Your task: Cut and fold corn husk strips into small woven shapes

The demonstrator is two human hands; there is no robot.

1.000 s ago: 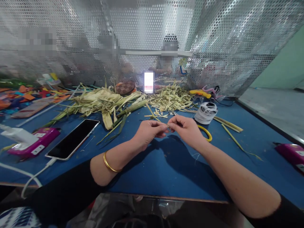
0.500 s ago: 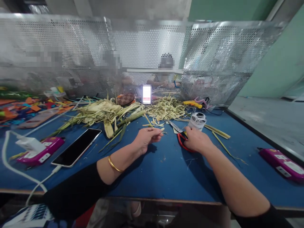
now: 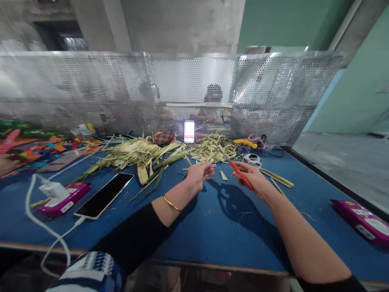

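Note:
My right hand (image 3: 247, 176) grips a pair of scissors (image 3: 241, 175) with red handles. They are raised above the blue table, blades pointing up and away to the left. My left hand (image 3: 199, 175), with a gold bangle on its wrist, is closed in a pinch. Whatever its fingertips hold is hidden. Between the hands a small pale cut piece (image 3: 223, 175) shows against the table. Beyond them lies a heap of shredded pale green strips (image 3: 212, 148). Left of it is a pile of dried husk leaves (image 3: 133, 152).
A roll of white thread (image 3: 252, 160) stands by my right hand, with cut stalks (image 3: 278, 177) beside it. On the left are a charging phone (image 3: 105, 195) and a purple power strip (image 3: 65, 198); another purple strip (image 3: 361, 221) lies right. Another person's hand (image 3: 7, 164) is at far left.
My right hand has lifted the scissors off the table and turned them edge-on. The pale piece no longer shows at my left fingertips. Another person's hand has appeared at far left.

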